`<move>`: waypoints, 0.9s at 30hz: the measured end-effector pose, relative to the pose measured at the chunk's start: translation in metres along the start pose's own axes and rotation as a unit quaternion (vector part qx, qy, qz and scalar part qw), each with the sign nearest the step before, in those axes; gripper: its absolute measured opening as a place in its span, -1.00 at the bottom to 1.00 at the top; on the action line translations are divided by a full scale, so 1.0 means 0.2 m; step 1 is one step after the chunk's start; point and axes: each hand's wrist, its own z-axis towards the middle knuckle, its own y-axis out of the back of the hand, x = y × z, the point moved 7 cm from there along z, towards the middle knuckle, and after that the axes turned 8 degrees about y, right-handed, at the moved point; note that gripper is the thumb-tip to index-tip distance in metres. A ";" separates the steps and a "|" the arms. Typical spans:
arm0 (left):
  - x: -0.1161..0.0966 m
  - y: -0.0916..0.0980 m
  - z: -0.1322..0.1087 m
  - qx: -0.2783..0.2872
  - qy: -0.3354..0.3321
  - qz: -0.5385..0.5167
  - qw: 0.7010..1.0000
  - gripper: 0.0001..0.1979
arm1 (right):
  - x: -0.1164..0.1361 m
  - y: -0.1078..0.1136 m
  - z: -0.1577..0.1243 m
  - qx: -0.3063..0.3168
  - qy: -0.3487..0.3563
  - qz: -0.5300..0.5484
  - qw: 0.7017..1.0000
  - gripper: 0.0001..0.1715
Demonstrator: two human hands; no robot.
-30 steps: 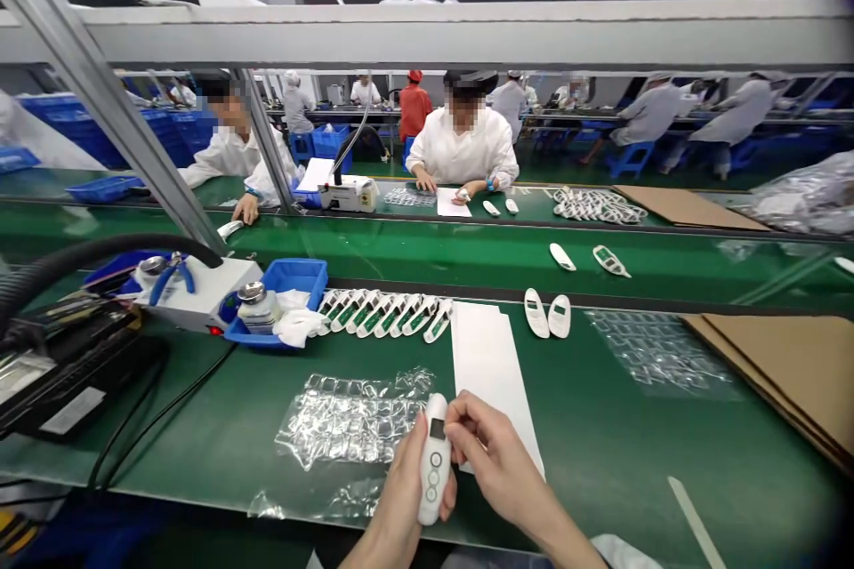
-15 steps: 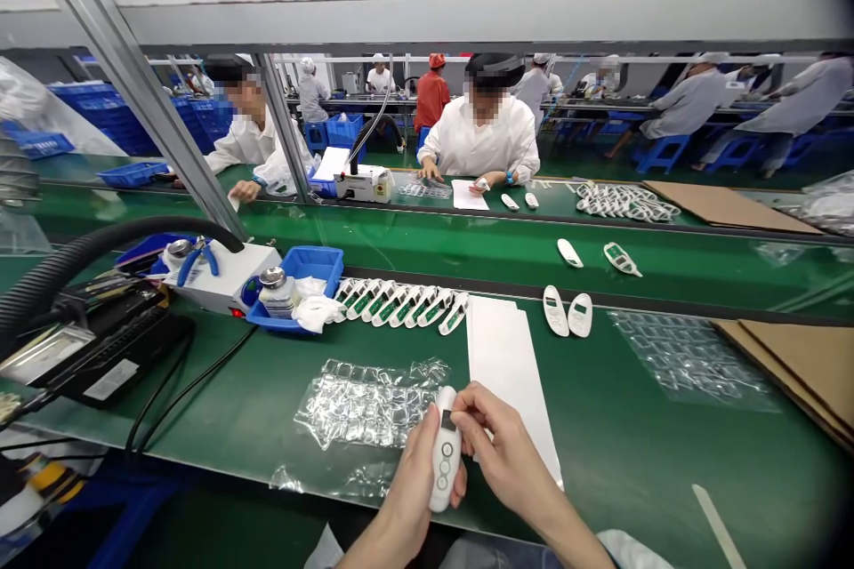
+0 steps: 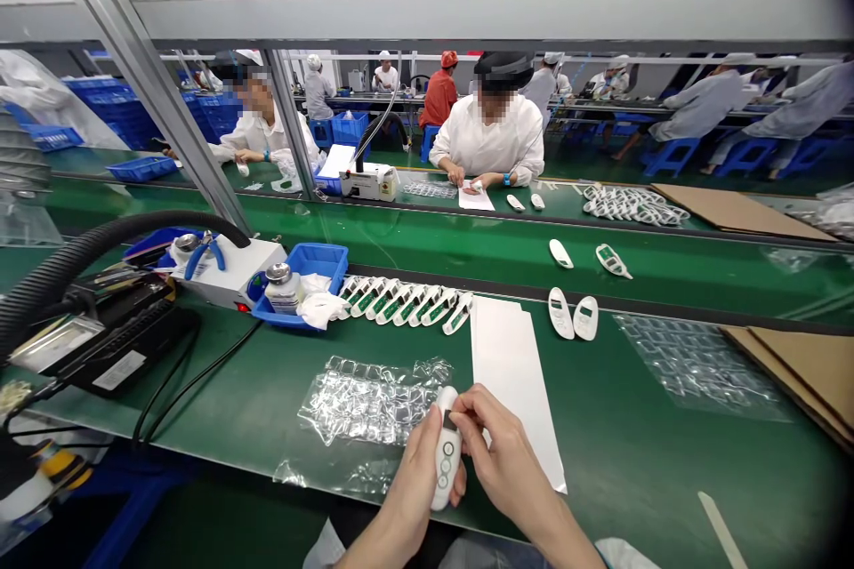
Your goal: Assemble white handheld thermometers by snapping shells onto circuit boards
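A white handheld device with a small dark screen and round buttons stands tilted upright in my left hand, whose fingers wrap round it. My right hand is closed in a pinch at the screen's right edge; whatever sits between thumb and forefinger is too small to make out. Just left of the hands lies a clear plastic blister tray. White paper sheets extend behind and under my right hand. Beyond them, two white shell halves rest side by side.
Several open shells with green boards form a row near a blue bin holding a metal-topped bottle. Another blister sheet and cardboard lie right. A green conveyor separates me from a co-worker.
My hands keep nearly the same pose on the device. On the conveyor, the white cover and open shell have shifted left. The co-worker opposite has brought both hands closer together.
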 end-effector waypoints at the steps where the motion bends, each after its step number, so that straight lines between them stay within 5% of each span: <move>1: 0.00 0.00 0.00 -0.002 -0.008 0.007 1.000 -0.38 | -0.01 0.00 0.00 -0.008 -0.008 0.006 1.000 -0.73; 7: -0.01 0.03 0.03 0.005 -0.064 0.078 0.995 -0.52 | -0.11 -0.08 -0.02 -0.013 -0.118 0.223 0.968 -0.65; 12: 0.01 0.05 0.03 0.009 -0.047 0.083 0.995 -0.49 | -0.10 -0.04 0.00 -0.046 -0.088 0.220 0.970 -0.67; 17: 0.00 0.06 -0.05 -0.025 -0.017 0.205 0.978 -0.38 | 0.07 0.03 0.05 0.096 0.022 0.148 0.984 -0.70; 20: -0.14 0.09 -0.09 -0.074 -0.088 0.249 0.962 -0.38 | 0.06 0.13 0.11 0.136 0.020 0.137 0.981 -0.66; 23: -0.30 0.17 -0.12 -0.124 -0.159 0.213 0.956 -0.33 | -0.10 0.32 0.29 0.037 -0.007 0.126 0.991 -0.57; 27: -0.37 0.24 -0.09 -0.134 -0.113 0.204 0.963 -0.34 | -0.47 0.59 0.64 -0.157 -0.085 0.034 0.983 -0.42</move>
